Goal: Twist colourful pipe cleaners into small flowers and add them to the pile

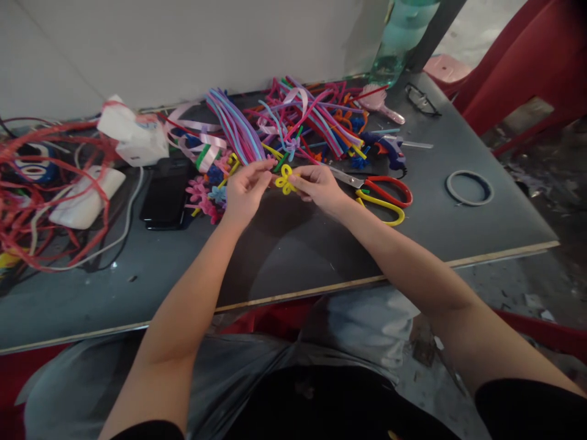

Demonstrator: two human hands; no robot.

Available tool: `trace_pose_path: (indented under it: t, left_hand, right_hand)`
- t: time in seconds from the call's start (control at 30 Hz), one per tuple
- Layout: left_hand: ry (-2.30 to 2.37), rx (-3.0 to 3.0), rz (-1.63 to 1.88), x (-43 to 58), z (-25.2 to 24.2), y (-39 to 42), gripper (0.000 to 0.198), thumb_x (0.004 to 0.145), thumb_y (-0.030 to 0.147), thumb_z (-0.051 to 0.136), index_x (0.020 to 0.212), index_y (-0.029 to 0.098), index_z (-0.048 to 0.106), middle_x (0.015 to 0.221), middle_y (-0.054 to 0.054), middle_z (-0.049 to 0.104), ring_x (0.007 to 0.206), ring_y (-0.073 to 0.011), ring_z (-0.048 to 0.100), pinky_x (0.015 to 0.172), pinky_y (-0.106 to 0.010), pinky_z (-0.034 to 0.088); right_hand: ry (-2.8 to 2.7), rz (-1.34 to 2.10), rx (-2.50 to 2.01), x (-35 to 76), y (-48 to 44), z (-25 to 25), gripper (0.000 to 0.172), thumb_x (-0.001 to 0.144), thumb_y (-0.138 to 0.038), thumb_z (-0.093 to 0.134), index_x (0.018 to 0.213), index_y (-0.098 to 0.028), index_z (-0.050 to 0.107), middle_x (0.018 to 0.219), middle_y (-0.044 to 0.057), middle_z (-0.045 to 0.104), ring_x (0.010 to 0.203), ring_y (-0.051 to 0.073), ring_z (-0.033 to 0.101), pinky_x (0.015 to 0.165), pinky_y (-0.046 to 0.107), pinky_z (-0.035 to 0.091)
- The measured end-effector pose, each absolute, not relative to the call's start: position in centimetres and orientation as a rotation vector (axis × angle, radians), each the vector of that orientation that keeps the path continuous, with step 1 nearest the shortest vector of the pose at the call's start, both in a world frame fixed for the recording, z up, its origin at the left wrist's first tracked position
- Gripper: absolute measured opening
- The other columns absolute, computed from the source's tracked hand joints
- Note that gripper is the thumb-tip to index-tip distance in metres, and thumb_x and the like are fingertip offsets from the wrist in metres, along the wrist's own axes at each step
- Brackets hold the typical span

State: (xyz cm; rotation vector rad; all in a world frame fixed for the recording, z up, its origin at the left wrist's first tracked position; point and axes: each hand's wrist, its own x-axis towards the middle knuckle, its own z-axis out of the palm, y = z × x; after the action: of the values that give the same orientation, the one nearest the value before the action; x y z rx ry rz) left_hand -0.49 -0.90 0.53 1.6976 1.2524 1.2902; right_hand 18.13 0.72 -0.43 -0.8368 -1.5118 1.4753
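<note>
Between my two hands is a yellow pipe-cleaner flower (286,179) with several looped petals, held just above the table. My left hand (247,188) pinches it from the left side with thumb and forefinger. From the right, the thumb and fingers of my right hand (316,185) close on a petal. Just beyond lie bundles of purple and blue pipe cleaners (236,128) and a pile of pink, orange and red ones (316,113). Finished-looking pink flowers (199,192) lie left of my left hand. Scissors (385,192) with red and yellow handles rest beside my right wrist.
A black phone (166,194), a white power bank (87,197) and tangled red ribbon (27,214) occupy the left. On the right are a tape ring (469,187), a pink hairbrush (378,104), glasses (420,99) and a bottle (398,43). A wall stands behind.
</note>
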Motion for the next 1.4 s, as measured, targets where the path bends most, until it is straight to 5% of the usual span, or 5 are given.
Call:
trace_pose_path:
  t: [0.4,0.6,0.87,1.2,1.4]
  left_hand:
    - [0.964,2.693,1.139,-1.8,1.3,-1.6,0.027,0.104,0.034,0.050,0.101,0.027,0.076,0.100,-0.004,0.077,0.100,-0.0194,0.069,0.095,-0.037,0.054]
    - [0.997,2.805,0.887,-1.4,1.2,-1.7,0.027,0.098,0.024,0.048,0.092,0.022,0.074,0.095,-0.009,0.073,0.096,-0.0237,0.067,0.088,-0.041,0.055]
    - [1.267,2.161,0.762,-0.2,1.1,-0.4,0.014,0.079,0.026,0.064,0.072,0.018,0.074,0.070,-0.005,0.069,0.076,-0.0221,0.065,0.079,-0.037,0.053]
    - [1.129,2.400,1.019,-2.0,1.5,-0.1,0.024,0.096,0.040,0.062,0.105,0.026,0.078,0.108,-0.006,0.077,0.103,-0.0235,0.068,0.097,-0.042,0.052]
    - [1.081,2.654,1.016,-1.3,0.8,-0.6,0.033,0.101,0.041,0.051,0.089,0.021,0.076,0.089,-0.009,0.074,0.091,-0.0240,0.066,0.090,-0.044,0.052]
  right_hand:
    - [-1.811,1.900,-0.511,20.5,1.0,1.6,0.054,0.077,-0.065,0.078,0.075,-0.013,0.062,0.054,-0.009,0.041,0.046,0.002,0.029,0.040,0.018,0.020]
    - [-2.337,0.971,-0.979,20.6,0.3,2.7,0.021,0.090,-0.028,0.064,0.075,-0.015,0.072,0.061,-0.002,0.058,0.058,0.008,0.045,0.059,0.024,0.036]
    - [-2.643,0.182,-1.173,19.0,-1.9,3.3,0.030,0.095,-0.010,0.044,0.101,-0.011,0.073,0.104,0.015,0.072,0.097,0.024,0.062,0.071,0.033,0.042]
    - [-2.246,0.753,-1.117,20.7,1.3,1.5,0.022,0.091,-0.028,0.060,0.084,-0.016,0.077,0.069,0.002,0.068,0.066,0.012,0.056,0.067,0.026,0.041]
    - [-2.194,1.023,-0.969,20.5,1.1,1.9,0.020,0.089,-0.028,0.063,0.085,-0.014,0.077,0.072,0.002,0.070,0.066,0.011,0.054,0.064,0.026,0.041]
